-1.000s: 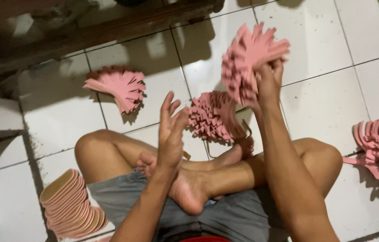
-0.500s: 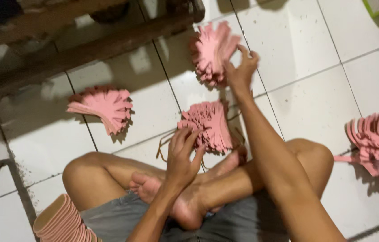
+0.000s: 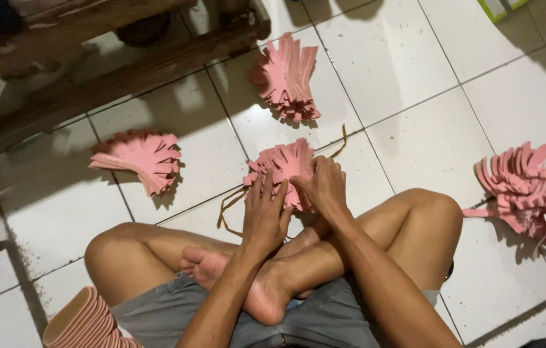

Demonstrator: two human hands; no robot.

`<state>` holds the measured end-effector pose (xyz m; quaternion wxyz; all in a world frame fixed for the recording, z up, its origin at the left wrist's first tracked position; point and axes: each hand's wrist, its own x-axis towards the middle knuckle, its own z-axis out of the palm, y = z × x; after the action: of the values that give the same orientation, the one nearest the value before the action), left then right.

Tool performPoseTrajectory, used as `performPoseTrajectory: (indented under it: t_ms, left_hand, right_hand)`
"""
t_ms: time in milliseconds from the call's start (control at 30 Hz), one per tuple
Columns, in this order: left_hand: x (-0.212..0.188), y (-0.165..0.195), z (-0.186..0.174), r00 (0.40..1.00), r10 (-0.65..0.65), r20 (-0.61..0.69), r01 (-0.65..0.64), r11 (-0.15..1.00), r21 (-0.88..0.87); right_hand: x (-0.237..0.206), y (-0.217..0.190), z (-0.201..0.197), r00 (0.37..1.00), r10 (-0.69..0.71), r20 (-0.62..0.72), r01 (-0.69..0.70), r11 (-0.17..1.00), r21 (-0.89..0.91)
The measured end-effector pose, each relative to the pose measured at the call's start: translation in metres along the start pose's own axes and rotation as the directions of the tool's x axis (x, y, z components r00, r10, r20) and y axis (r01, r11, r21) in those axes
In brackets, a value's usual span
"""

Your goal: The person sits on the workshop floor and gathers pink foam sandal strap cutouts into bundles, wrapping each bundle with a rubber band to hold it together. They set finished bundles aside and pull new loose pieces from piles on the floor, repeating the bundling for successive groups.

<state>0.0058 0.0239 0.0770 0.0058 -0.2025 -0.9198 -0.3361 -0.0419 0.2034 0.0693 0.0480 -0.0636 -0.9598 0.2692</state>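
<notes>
I sit cross-legged on a white tiled floor. Both hands rest on a fanned bundle of pink flat cut-out pieces lying just in front of my feet. My left hand lies flat on its near edge with fingers spread. My right hand grips the bundle's right side with curled fingers. A thin brown band trails out from under the bundle to the left. A second pink bundle lies alone on the tiles farther away.
Another pink fan lies to the left, and a larger pink heap at the right. A stack of pink pieces stands by my left thigh. A dark wooden frame runs along the back left.
My right hand set the raised pink bundle down on the far tiles and came back to the bundle near my feet. My left hand lowered onto that same bundle.
</notes>
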Motion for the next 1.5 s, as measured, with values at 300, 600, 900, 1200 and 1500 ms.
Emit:
performPoseTrajectory:
  t_ms: [300, 600, 900, 1200, 1500]
  left_hand:
    - [-0.004, 0.008, -0.020, 0.991, -0.070, -0.116, 0.046, 0.978, -0.204]
    - [0.022, -0.006, -0.035, 0.808, -0.540, -0.236, 0.271, 0.695, -0.666]
    - [0.097, -0.057, -0.062, 0.792, -0.587, 0.166, 0.317, 0.165, -0.934]
    - [0.100, -0.039, -0.049, 0.742, -0.585, 0.328, 0.397, -0.012, -0.918]
    - [0.057, -0.066, -0.055, 0.722, -0.625, 0.298, 0.430, 0.068, -0.900]
  right_hand:
    - [0.007, 0.014, -0.058, 0.873, 0.193, 0.447, -0.479, 0.502, 0.720]
    - [0.124, -0.065, -0.082, 0.898, 0.144, 0.416, -0.386, 0.711, 0.588]
    - [0.095, -0.056, -0.058, 0.813, -0.041, 0.581, -0.392, 0.700, 0.597]
    - [0.090, -0.058, -0.038, 0.898, -0.061, 0.435, -0.301, 0.636, 0.710]
    - [0.179, -0.040, -0.009, 0.926, 0.147, 0.349, -0.352, 0.672, 0.651]
